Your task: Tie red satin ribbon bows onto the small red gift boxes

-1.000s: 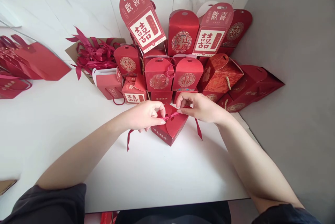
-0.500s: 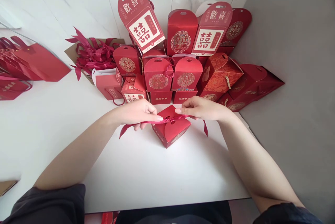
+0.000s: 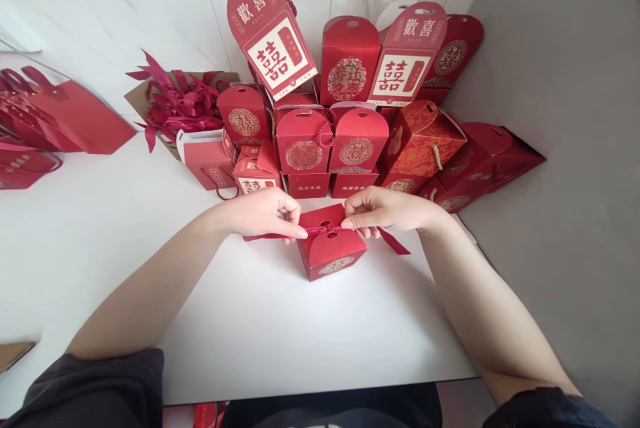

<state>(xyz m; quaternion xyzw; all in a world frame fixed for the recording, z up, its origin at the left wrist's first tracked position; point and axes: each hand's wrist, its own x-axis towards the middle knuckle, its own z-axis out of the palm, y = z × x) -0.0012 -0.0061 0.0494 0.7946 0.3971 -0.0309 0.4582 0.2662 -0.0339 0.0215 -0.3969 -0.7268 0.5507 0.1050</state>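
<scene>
Your left hand (image 3: 267, 213) and right hand (image 3: 389, 209) meet over a small red box (image 3: 330, 258) that sits on the white desk (image 3: 310, 341), in front of you and near the middle. A dark pink ribbon (image 3: 327, 231) runs across the top of this box, bunched by the holes in its rounded flaps. Your left grip grasps the ribbon, thumb against bent fingers, just to the left of the bunch; your right grip pinches it just to the right. One loose end passes out beneath your left hand, and the other slants down past your right. The box stands at an angle, with a round gold pattern on the side turned toward you.

Just beyond your hands, red boxes (image 3: 304, 143) are stacked in rows, some with double characters on white labels. An orange patterned box (image 3: 421, 138) with a cord handle is among them on the right. To the left of the stack, a heap of ribbons (image 3: 185, 103) spills out of a brown carton (image 3: 137, 98). Farther left, well apart from your hands, you have red bags (image 3: 97, 120) lined up by the tiled wall (image 3: 145, 8).
</scene>
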